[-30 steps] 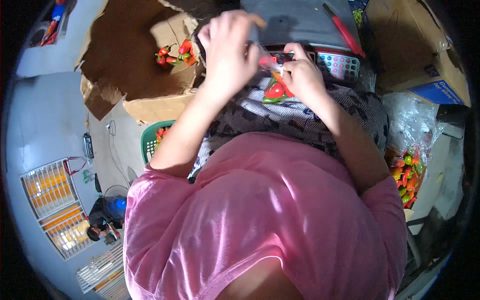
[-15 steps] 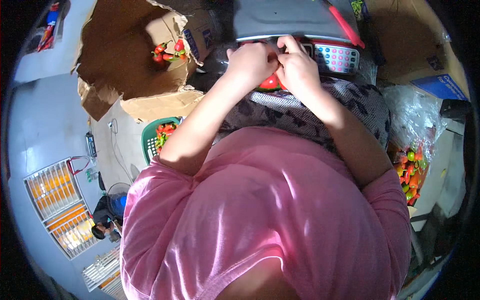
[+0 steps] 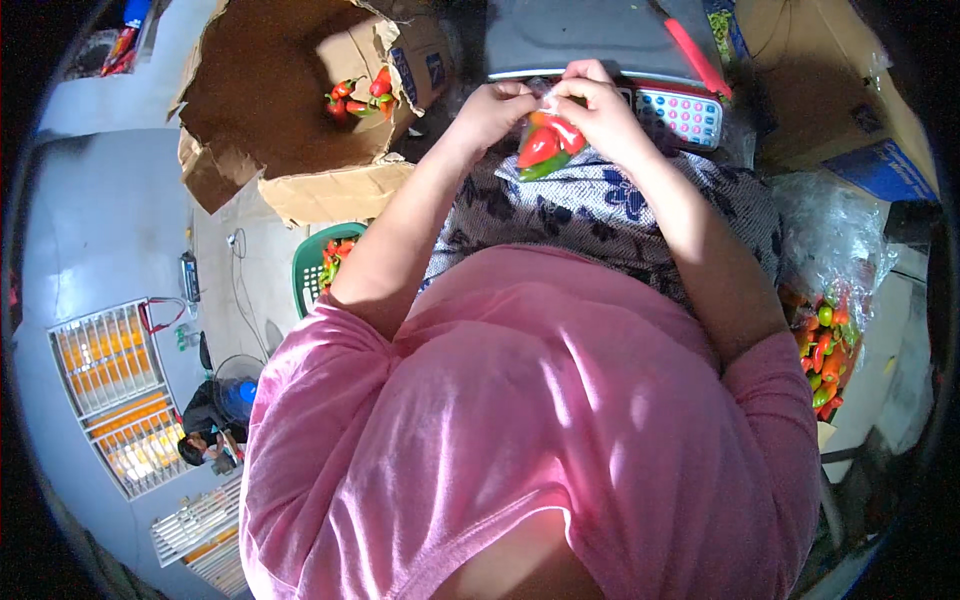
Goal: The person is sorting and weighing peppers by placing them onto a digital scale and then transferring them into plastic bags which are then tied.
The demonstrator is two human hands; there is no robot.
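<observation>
A small clear plastic bag of peppers, red ones with a green one at the bottom, hangs over my lap. My left hand pinches the gathered top of the bag from one side. On the other side my right hand grips the same neck, fingers closed and bent. Just beyond my hands stands a digital scale with a grey platform and a keypad. A red-handled tool lies on the platform's right side; what kind it is I cannot tell.
At the left, a torn cardboard box holds several peppers. Below it stands a green basket of peppers. Another cardboard box is at the far right, above clear plastic and more peppers. A person sits in the background.
The bag of peppers has come into fuller view below my hands, having been mostly hidden by them. My left hand has shifted slightly, and my view has turned a little.
</observation>
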